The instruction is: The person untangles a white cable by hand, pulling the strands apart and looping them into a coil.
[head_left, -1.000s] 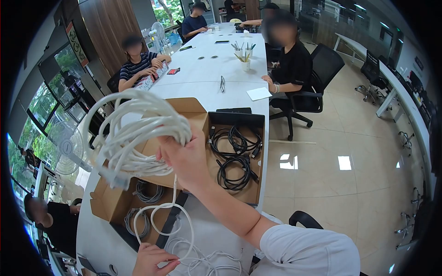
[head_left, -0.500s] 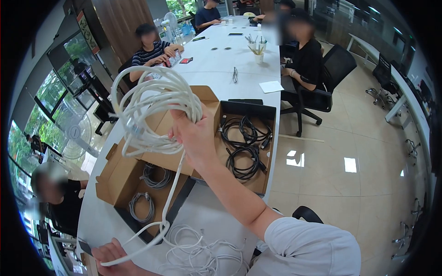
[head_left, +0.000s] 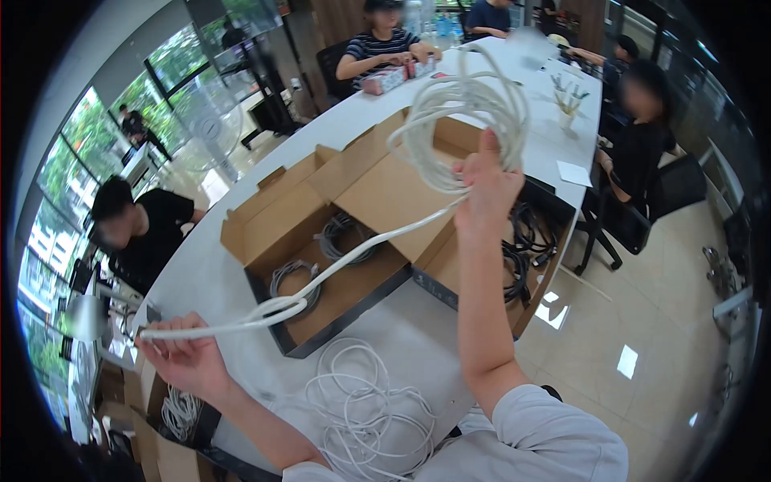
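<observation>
My right hand [head_left: 490, 181] is raised and closed around a thick coil of white cable [head_left: 426, 132]. From the coil a strand runs down to the left, with a loop or knot partway along it, to my left hand [head_left: 185, 353], whose fingers pinch the cable near its end. Beneath the strand sits an open box [head_left: 369, 287] with grey coiled cables [head_left: 295, 287]. Partly behind my right arm, a second open box [head_left: 526, 325] contains black cables [head_left: 522, 253]. A loose tangle of white cable [head_left: 369, 410] lies on the table [head_left: 418, 321] near my body.
Another box [head_left: 205, 426] at the lower left holds white cable [head_left: 181, 412]. Several people sit around the table, one at the left [head_left: 152, 229]. A cup of pens [head_left: 567, 116] and white paper [head_left: 574, 173] are at the right.
The view has turned left. My hands are farther apart, and the strand between them is stretched longer and straighter. The coil is farther from my left hand.
</observation>
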A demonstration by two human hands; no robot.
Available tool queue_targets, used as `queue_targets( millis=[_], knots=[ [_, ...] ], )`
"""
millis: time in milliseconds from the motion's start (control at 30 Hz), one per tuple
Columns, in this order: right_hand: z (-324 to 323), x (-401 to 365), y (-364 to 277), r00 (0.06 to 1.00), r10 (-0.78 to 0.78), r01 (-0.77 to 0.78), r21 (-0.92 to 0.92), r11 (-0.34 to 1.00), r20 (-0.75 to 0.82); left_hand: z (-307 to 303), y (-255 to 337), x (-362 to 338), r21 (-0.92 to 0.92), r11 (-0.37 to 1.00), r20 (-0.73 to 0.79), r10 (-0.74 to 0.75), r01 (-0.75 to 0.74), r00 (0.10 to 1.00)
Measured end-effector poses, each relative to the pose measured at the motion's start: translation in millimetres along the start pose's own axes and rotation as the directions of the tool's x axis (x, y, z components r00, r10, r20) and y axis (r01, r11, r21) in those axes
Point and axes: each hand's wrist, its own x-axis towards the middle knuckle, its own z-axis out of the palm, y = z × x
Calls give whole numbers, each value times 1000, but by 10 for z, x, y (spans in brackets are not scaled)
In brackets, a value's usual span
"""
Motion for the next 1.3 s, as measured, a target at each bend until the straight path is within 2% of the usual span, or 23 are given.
queue_targets(
  millis=[100,133,233,267,367,467,500,567,633,667,700,733,767,800,900,933,1033,1133,1300],
  knots=[
    [-91,85,63,999,-34,33,59,998,13,17,46,15,-124,990,-133,57,-74,990],
    [-88,83,76,1000,-21,20,56,998,21,-3,34,7,-141,990,-30,4,-9,1000],
    [-94,57,62,1000,10,-11,50,999,28,12,-24,15,-109,992,-48,58,-63,997],
    [-86,51,62,999,27,-28,57,998,28,41,-31,15,-138,989,-30,41,-45,999],
    [-67,37,36,996,64,-69,93,993,54,114,-53,4,-37,999,31,-21,22,999],
    [9,-31,68,989,121,-126,56,990,87,161,-124,9,-6,998,-7,-56,56,998],
    [-23,-25,38,989,123,-126,23,992,76,201,-133,22,77,997,-109,20,-11,994],
    [-6,-42,92,996,89,-89,-79,993,-4,256,-174,6,222,974,-285,120,-56,951],
    [42,-96,51,996,94,-94,-14,996,-3,-120,53,-8,241,970,-9,17,-15,1000],
    [71,-152,-74,980,192,-193,18,981,46,-152,97,2,344,935,-180,159,-89,971],
    [116,-171,-94,982,186,-189,90,978,39,-252,178,42,304,952,-76,42,-17,996],
    [106,-186,-110,977,197,-204,87,975,82,-315,231,75,391,920,-182,106,-27,978],
    [127,-198,-134,979,185,-192,81,978,88,-375,232,102,439,897,166,-141,55,976],
    [128,-204,-176,976,189,-198,80,977,106,-488,227,60,579,814,21,45,-48,999],
    [73,-214,-281,965,191,-219,148,964,180,-189,-59,-2,668,732,-56,226,-132,973],
    [67,-206,-293,964,192,-221,150,964,183,33,-245,-42,752,645,-93,314,-140,945],
    [51,-212,-307,965,185,-214,151,965,187,9,-124,-16,444,895,-163,22,54,986],
    [8,-206,-230,962,134,-174,160,972,237,322,-348,-105,382,924,5,-15,12,1000],
    [63,-215,-343,963,180,-212,153,965,201,165,-305,-85,650,758,81,7,-58,997]
  ],
)
